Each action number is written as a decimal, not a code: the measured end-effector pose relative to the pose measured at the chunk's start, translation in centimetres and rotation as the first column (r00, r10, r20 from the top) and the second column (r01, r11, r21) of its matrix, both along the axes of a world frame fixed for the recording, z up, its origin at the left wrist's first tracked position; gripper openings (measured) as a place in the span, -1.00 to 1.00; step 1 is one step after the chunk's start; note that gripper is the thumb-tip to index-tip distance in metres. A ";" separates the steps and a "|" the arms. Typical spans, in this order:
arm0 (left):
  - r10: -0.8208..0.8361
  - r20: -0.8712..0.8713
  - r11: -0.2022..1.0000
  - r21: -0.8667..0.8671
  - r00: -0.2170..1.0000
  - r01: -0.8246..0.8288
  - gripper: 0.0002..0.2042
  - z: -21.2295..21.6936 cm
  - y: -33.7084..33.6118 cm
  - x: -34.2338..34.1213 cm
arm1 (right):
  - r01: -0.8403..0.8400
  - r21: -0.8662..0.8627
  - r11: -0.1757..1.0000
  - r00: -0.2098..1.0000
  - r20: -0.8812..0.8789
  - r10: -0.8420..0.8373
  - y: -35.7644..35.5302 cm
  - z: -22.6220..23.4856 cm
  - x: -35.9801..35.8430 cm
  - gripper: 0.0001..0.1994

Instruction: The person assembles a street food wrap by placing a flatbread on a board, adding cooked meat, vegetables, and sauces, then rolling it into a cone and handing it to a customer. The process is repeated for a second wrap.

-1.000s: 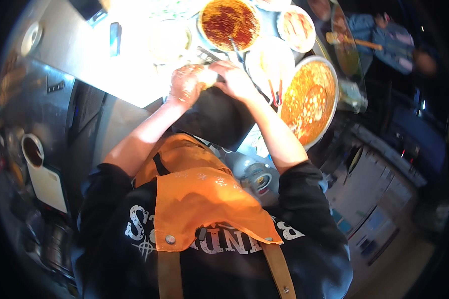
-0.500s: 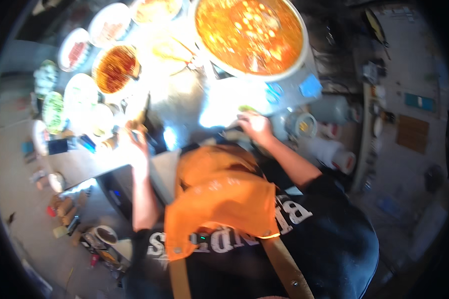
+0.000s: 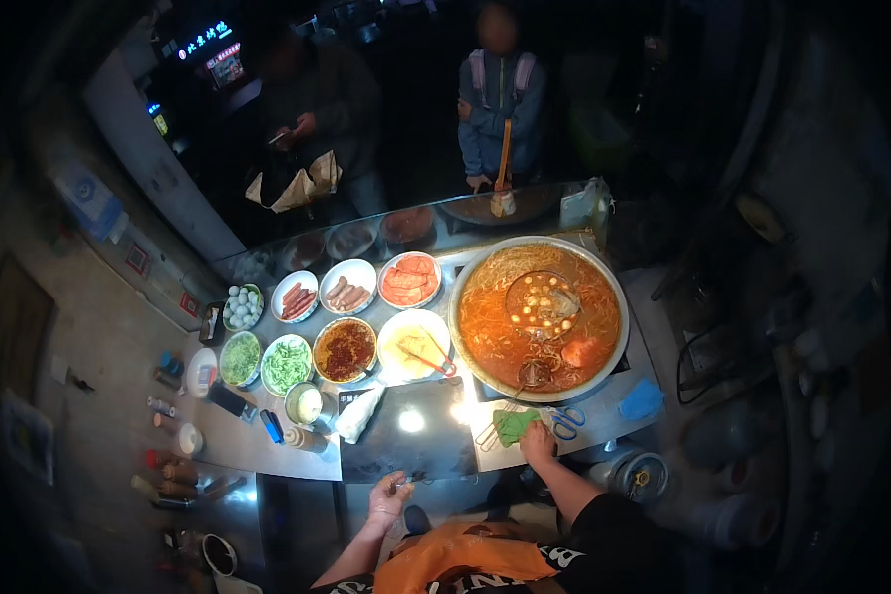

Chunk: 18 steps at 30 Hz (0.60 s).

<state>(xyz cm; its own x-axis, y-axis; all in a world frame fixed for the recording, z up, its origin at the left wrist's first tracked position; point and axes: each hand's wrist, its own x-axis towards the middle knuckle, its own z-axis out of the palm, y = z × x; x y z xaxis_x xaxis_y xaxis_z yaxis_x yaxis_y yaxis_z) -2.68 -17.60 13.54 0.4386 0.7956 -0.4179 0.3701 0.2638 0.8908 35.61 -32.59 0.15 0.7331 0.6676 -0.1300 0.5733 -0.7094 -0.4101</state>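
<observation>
My right hand (image 3: 538,443) rests at the near edge of the steel counter (image 3: 604,411), its fingers curled onto a green cloth (image 3: 513,426) beside blue-handled scissors (image 3: 567,422). Just beyond them is a wide pan of orange-red noodle soup (image 3: 540,317) with a ladle and a strainer in it. My left hand (image 3: 386,500) hangs below the counter's edge, in front of a dark griddle plate (image 3: 411,436). Its fingers are loosely curled near something small and dark, and I cannot tell whether it holds anything.
Bowls of sausages (image 3: 349,285), sliced meat (image 3: 409,279), eggs (image 3: 242,307), chopped greens (image 3: 286,364), chilli paste (image 3: 345,348) and a plate with tongs (image 3: 415,345) fill the counter's left. Bottles stand on the far left. Two people (image 3: 495,109) stand behind a glass screen.
The view has swung up from my apron to the whole counter. My hands have left the bowls; the right is now at the green cloth, the left below the edge.
</observation>
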 end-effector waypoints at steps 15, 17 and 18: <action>0.103 -0.231 0.987 0.144 0.968 -0.071 -0.23 -8.6 -2.1 -7.9 | -0.877 0.040 0.480 0.480 -0.012 0.877 -0.3 17.2 -37.3 -0.73; 0.106 -0.254 0.993 0.082 0.961 -0.088 -0.26 -9.9 -2.8 -11.7 | -0.882 -0.004 0.471 0.471 0.035 0.881 -0.2 13.7 -41.2 -0.73; 0.148 -0.170 0.989 0.016 0.974 -0.147 -0.27 -10.6 -3.0 -13.5 | -0.868 -0.077 0.490 0.493 -0.026 0.869 0.4 11.9 -42.9 -0.72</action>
<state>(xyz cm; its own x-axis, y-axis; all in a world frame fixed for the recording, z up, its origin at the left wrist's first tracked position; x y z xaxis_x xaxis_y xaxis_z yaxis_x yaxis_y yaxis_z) -16.15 -20.60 2.89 0.2389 0.8477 -0.4736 0.4740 0.3238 0.8188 -7.34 -32.15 12.01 -0.2108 0.9568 -0.2003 0.9208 0.1255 -0.3693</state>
